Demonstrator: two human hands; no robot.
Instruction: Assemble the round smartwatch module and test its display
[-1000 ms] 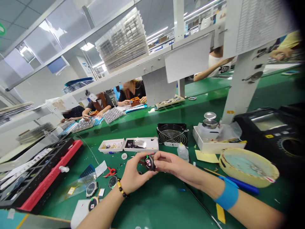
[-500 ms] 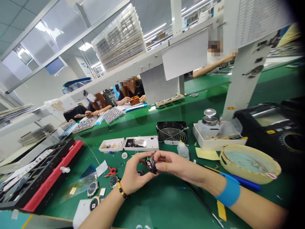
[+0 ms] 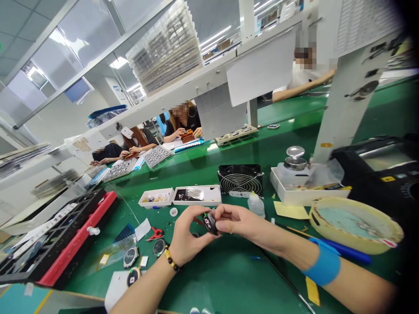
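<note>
A round black watch case, with a small white and red mark on its face, is held up at mid-view above the green bench. My left hand grips its left side between thumb and fingers. From the right, my right hand pinches the opposite edge with thumb and fingertips. Part of another dark round piece shows behind my left thumb. Left of my left wrist lie more watch parts: a dark round case, a silver-rimmed one and a gold-rimmed one.
Red-handled pliers lie beyond my left wrist. White part boxes, a black fan and a plastic bottle stand farther back. To the right are a round yellowish tray and a black machine. A red-edged rack stands left.
The view has shifted slightly, so the bench things sit a little farther right in the picture. Both hands keep hold of the watch case, which looks nearly the same.
</note>
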